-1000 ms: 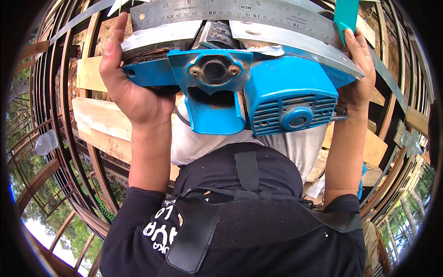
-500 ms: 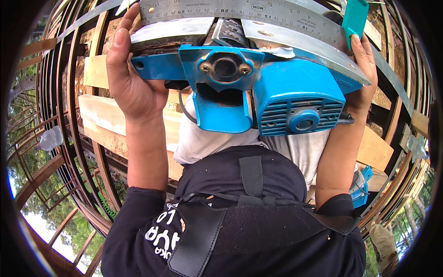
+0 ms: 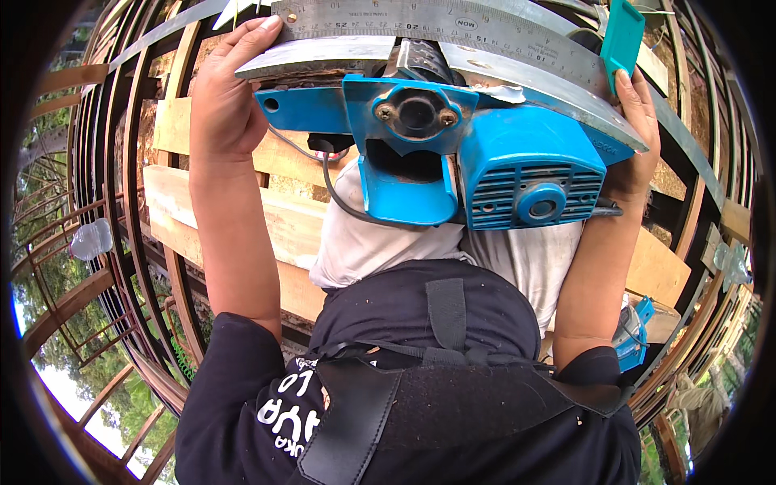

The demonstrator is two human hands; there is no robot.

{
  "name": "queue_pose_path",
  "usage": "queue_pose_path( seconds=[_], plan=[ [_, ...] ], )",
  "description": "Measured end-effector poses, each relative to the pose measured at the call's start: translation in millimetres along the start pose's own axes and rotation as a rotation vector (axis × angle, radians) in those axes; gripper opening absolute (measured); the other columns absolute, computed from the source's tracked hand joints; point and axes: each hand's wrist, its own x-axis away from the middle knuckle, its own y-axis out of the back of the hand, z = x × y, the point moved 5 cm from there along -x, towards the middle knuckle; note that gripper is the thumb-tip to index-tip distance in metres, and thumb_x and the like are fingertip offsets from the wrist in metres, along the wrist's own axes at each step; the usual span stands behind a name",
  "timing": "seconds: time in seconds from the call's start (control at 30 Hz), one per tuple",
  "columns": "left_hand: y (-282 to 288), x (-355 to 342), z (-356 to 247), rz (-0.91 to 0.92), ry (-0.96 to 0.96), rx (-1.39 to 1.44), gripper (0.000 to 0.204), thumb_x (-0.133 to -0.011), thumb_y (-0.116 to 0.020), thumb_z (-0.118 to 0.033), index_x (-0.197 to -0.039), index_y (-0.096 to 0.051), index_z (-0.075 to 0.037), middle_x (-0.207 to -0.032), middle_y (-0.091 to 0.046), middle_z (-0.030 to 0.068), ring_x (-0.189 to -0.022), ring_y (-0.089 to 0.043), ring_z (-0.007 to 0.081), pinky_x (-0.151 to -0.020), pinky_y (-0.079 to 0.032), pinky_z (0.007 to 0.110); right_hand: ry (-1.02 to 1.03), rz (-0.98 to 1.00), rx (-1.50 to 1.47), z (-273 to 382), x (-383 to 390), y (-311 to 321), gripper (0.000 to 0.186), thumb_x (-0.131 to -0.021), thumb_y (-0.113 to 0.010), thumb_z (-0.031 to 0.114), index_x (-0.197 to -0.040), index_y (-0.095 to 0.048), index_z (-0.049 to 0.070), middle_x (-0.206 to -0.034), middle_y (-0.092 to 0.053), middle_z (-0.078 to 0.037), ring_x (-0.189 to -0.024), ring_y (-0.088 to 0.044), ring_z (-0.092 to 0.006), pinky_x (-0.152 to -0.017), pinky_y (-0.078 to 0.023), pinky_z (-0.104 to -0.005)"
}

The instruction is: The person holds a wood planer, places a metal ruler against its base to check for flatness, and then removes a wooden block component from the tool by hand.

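A blue electric planer (image 3: pixel 529 149) lies upside down above my lap, its metal sole facing up and its cutter drum (image 3: pixel 420 58) showing in the gap. Across the sole runs the steel blade of a try square (image 3: pixel 364 20), whose teal handle (image 3: pixel 621 47) stands at the right. My left hand (image 3: pixel 230 93) is closed at the blade's left end, thumb laid on it and the other fingers curled. At the planer's right end, my right hand (image 3: pixel 638 125) has its fingertips against the handle's lower end. Its remaining fingers are partly hidden.
Pale wooden boards (image 3: pixel 234 210) lie across dark rails beneath me. A second blue tool (image 3: pixel 634 335) sits at the right. Plastic bottles hang or lie at the left (image 3: pixel 90 239) and right (image 3: pixel 731 257). A black cable (image 3: pixel 335 190) loops under the planer.
My left hand has moved up and inward, bringing its thumb onto the blade's end. The planer's left side and the blade have shifted slightly right. My right hand stays almost still.
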Motion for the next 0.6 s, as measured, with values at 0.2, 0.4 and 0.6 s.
queue_pose_path(
  seconds=[0.2,0.4,0.6],
  plan=[
    [0.8,2.1,1.0,-0.035,-0.031,-0.005,0.020,-0.085,-0.068,-0.012,-0.100,-0.064,0.001,-0.088,-0.067,0.0078,-0.079,-0.065,0.0135,-0.071,-0.051,0.024,-0.004,-0.013,0.001,-0.5,0.4,0.4,0.036,-0.090,-0.059,0.016,-0.121,-0.053,-0.002,-0.104,-0.064,-0.012,-0.087,-0.065,-0.0193,-0.076,-0.053,-0.0297],
    [-4.6,1.0,-2.0,0.096,-0.027,0.011,0.019,-0.087,-0.067,-0.013,-0.099,-0.063,0.001,-0.087,-0.067,0.0069,-0.075,-0.064,0.0109,-0.065,-0.050,0.021,-0.003,0.028,0.000,2.9,2.7,-5.0,0.040,-0.091,-0.057,0.018,-0.123,-0.051,-0.005,-0.107,-0.063,-0.016,-0.092,-0.066,-0.0215,-0.080,-0.054,-0.0325],
    [4.2,0.9,0.6,0.021,-0.017,-0.029,0.019,-0.087,-0.066,-0.012,-0.100,-0.062,0.002,-0.087,-0.067,0.0066,-0.072,-0.064,0.0099,-0.061,-0.050,0.019,-0.006,-0.019,0.026,0.6,1.9,-1.8,0.039,-0.090,-0.058,0.017,-0.123,-0.052,-0.004,-0.107,-0.063,-0.015,-0.091,-0.065,-0.0215,-0.078,-0.053,-0.0322]
  ],
)
